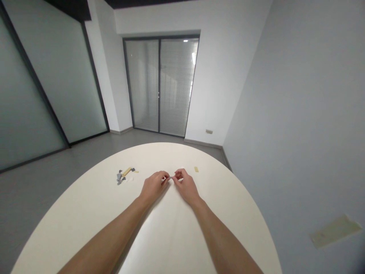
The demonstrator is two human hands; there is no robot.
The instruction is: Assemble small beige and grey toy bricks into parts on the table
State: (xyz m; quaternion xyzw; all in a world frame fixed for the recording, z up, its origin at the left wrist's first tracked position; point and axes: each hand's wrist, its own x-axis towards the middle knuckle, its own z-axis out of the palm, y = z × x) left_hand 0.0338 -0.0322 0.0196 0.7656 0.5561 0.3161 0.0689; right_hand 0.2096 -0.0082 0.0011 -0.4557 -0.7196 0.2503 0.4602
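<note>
While loose pieces (119, 177) lie at ten o'clock on the table (71, 213), the left hand (154, 185), near twelve, pinches a small grey bit (170, 177). That bit sits at twelve, between both hands. The right hand (186, 186) curls at its other end; whether it grips, I cannot tell. Light, level fingertip pressure would probably steady something so small. At one o'clock lies a yellow strip (196, 169).

Smooth, softly glossy tabletop (167, 239).
</note>
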